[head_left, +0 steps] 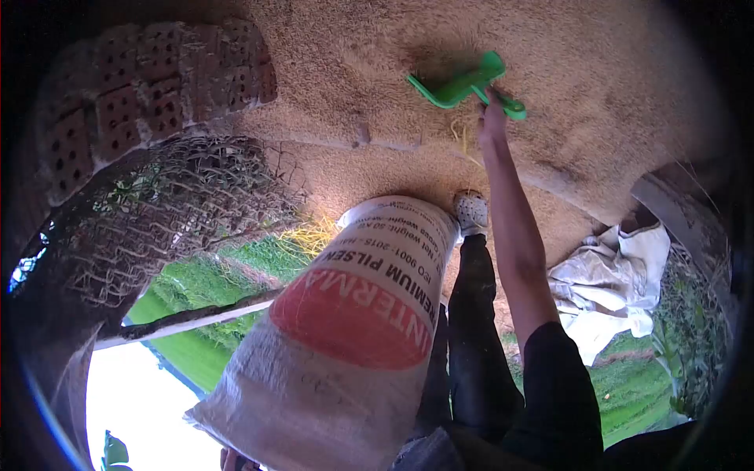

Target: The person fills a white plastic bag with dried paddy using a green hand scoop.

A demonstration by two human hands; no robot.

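Forward, scoop (459,85) in right hand (492,116)

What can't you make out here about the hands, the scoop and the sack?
Head view: left hand is nearly all cut off by the bottom edge, under the sack; grip unclear.
Head view: green scoop, held by the right hand, faces away; its contents are hidden.
Head view: sack print curves out of sight.

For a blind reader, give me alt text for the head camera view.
A right hand grips a green scoop on a wide spread of grain. A printed white sack sits beside the person's leg, bricks at upper left.
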